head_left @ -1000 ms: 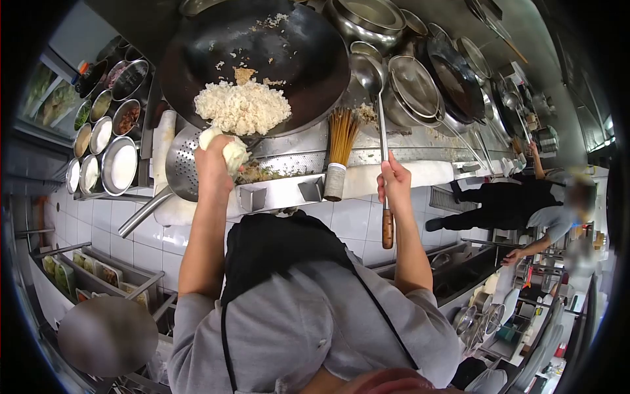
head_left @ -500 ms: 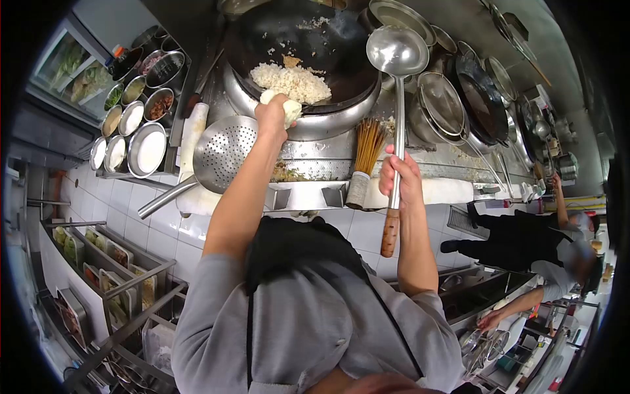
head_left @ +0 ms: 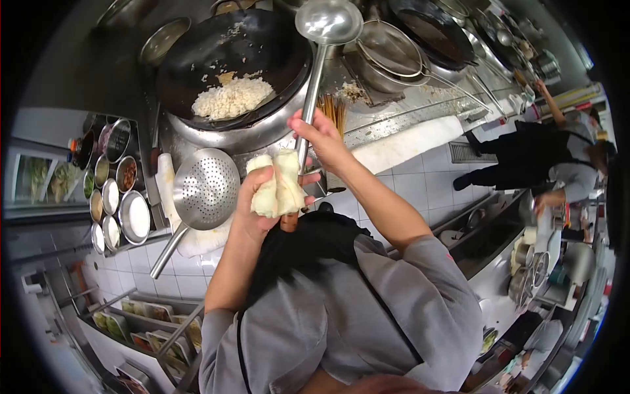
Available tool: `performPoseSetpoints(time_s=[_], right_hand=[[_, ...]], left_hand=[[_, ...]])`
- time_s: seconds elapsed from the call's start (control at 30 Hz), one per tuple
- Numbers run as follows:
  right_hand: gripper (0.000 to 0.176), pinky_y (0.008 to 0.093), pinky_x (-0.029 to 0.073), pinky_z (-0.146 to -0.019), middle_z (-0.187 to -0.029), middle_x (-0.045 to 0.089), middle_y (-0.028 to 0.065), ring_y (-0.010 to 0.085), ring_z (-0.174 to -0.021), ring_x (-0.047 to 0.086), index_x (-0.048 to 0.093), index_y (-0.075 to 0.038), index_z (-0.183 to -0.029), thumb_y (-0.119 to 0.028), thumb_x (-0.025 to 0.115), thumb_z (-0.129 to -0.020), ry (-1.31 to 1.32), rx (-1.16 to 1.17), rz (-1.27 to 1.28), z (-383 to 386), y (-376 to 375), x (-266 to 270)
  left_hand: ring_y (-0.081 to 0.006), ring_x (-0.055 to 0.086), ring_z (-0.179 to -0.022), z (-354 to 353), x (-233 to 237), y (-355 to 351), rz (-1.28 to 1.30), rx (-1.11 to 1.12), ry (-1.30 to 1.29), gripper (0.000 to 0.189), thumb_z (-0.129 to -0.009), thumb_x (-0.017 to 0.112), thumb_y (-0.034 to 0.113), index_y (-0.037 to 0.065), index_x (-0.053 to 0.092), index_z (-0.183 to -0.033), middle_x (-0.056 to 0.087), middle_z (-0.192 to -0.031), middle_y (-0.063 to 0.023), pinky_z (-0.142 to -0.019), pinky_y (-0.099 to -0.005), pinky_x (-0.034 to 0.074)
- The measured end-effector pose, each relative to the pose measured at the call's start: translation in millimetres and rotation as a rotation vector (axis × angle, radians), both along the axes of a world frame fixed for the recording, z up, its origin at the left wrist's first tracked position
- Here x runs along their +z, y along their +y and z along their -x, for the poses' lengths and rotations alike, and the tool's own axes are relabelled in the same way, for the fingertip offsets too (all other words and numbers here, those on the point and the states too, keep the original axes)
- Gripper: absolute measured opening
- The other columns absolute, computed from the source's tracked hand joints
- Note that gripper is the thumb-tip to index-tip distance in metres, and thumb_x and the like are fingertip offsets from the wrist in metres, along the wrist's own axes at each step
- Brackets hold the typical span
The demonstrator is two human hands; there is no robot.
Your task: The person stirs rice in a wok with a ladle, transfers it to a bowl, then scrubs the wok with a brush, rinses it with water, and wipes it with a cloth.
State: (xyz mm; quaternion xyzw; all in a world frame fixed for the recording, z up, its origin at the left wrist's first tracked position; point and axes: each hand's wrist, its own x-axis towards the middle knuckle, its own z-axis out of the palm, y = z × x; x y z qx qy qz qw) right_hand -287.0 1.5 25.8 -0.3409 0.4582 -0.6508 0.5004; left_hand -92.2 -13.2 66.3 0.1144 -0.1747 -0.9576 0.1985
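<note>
My left hand [head_left: 248, 209] is closed round a folded pale cloth [head_left: 278, 185], which lies against the lower handle of a long steel ladle [head_left: 328, 23]. Higher up the handle, my right hand [head_left: 324, 139] grips the ladle, its bowl pointing away from me. The wooden handle end shows below the cloth. Beyond my hands a black wok [head_left: 176, 79] sits on the steel burner ring, with a heap of white rice [head_left: 233, 98] inside. Left of the cloth rests a perforated skimmer [head_left: 207, 188]. A bamboo brush [head_left: 335, 115] is partly hidden behind my right hand.
Steel bowls of ingredients [head_left: 135, 217] stand at the left. Strainers [head_left: 390, 49] and another wok [head_left: 436, 33] are at the back right. A white towel roll [head_left: 410, 144] lines the stove's front edge. At the right, a person [head_left: 551, 154] in a dark apron works nearby.
My left hand has come off the wok's rim with the cloth and moved back to the ladle's handle. The ladle is now more tilted. The view has shifted to the right.
</note>
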Motion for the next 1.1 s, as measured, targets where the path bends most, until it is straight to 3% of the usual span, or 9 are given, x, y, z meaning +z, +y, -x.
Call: performPoseSetpoints(time_s=[0.13,0.23,0.37,0.5,0.6,0.7,0.77,0.87,1.1], right_hand=[[0.041,0.0315,0.048,-0.085,-0.102,0.065,0.0096,0.0206,-0.096,0.060,0.062,-0.005,-0.105,-0.046,0.062,-0.097,0.341,-0.010,-0.043,22,8,-19],[0.048,0.0463,0.052,-0.087,-0.097,0.065,0.0286,0.0432,-0.100,0.062,0.061,-0.001,-0.116,-0.042,0.064,-0.093,1.507,0.000,-0.567,28,53,-40],[0.069,0.0509,0.051,-0.089,-0.102,0.066,0.0327,0.0521,-0.092,0.065,0.034,-0.006,-0.147,-0.027,0.065,-0.089,1.238,0.003,-0.736,17,71,-64],[0.075,0.0403,0.052,-0.088,-0.105,0.068,0.0233,0.0341,-0.093,0.069,0.030,-0.010,-0.153,-0.023,0.065,-0.088,0.507,-0.246,-0.432,56,110,-105],[0.073,0.0376,0.051,-0.086,-0.109,0.067,0.0183,0.0248,-0.094,0.066,0.033,-0.011,-0.152,-0.024,0.067,-0.089,0.340,-0.318,-0.274,47,137,-33],[0.067,0.0336,0.050,-0.094,-0.128,0.061,0.0174,0.0248,-0.110,0.062,0.040,-0.012,-0.150,-0.015,0.069,-0.090,0.703,-0.400,-0.145,54,111,4],[0.070,0.0476,0.053,-0.081,-0.114,0.065,0.0256,0.0404,-0.091,0.068,0.037,-0.013,-0.150,-0.025,0.069,-0.088,1.247,-0.499,-0.064,69,75,14],[0.068,0.0511,0.053,-0.081,-0.110,0.065,0.0281,0.0475,-0.090,0.065,0.043,-0.015,-0.147,-0.026,0.071,-0.086,1.299,-0.469,-0.409,83,35,20],[0.060,0.0487,0.053,-0.082,-0.098,0.070,0.0259,0.0431,-0.089,0.068,0.053,-0.017,-0.142,-0.027,0.072,-0.085,1.007,-0.560,-0.240,44,43,-2]], left_hand=[[-0.0248,0.069,-0.083,-13,-5,-9,0.240,-0.002,-0.381,0.056,-0.081,0.073,0.024,0.000,0.055,-0.129,0.067,-0.104,-0.0158,-0.068,-0.0366,0.060],[-0.0134,0.065,-0.072,-13,19,0,0.577,0.018,-0.570,0.047,-0.081,0.078,0.019,0.002,0.058,-0.121,0.067,-0.094,-0.0082,-0.062,-0.0283,0.054],[-0.0114,0.063,-0.073,-19,15,-5,0.764,-0.010,-0.621,0.046,-0.082,0.079,0.019,0.001,0.058,-0.119,0.066,-0.091,-0.0058,-0.063,-0.0275,0.052],[-0.0116,0.063,-0.071,-29,40,-7,0.800,-0.053,-0.746,0.045,-0.083,0.078,0.019,0.000,0.058,-0.119,0.065,-0.090,-0.0057,-0.061,-0.0279,0.052],[-0.0109,0.062,-0.069,-38,46,-12,0.875,-0.073,-0.822,0.045,-0.084,0.077,0.019,0.000,0.057,-0.119,0.065,-0.088,-0.0054,-0.059,-0.0272,0.051],[-0.0095,0.061,-0.068,-35,62,-14,0.867,-0.141,-0.761,0.046,-0.085,0.077,0.020,0.001,0.055,-0.121,0.065,-0.087,-0.0048,-0.058,-0.0259,0.049],[-0.0094,0.060,-0.067,-32,68,-10,0.880,-0.159,-0.755,0.045,-0.086,0.076,0.019,0.001,0.056,-0.121,0.065,-0.087,-0.0046,-0.058,-0.0258,0.049],[-0.0095,0.060,-0.067,-32,71,3,0.900,-0.153,-0.774,0.041,-0.087,0.075,0.019,0.001,0.057,-0.119,0.065,-0.087,-0.0044,-0.057,-0.0257,0.049],[-0.0139,0.063,-0.069,-44,57,12,0.965,-0.166,-0.983,0.070,-0.082,0.079,0.020,-0.011,0.044,-0.135,0.066,-0.094,-0.0109,-0.056,-0.0288,0.051]])
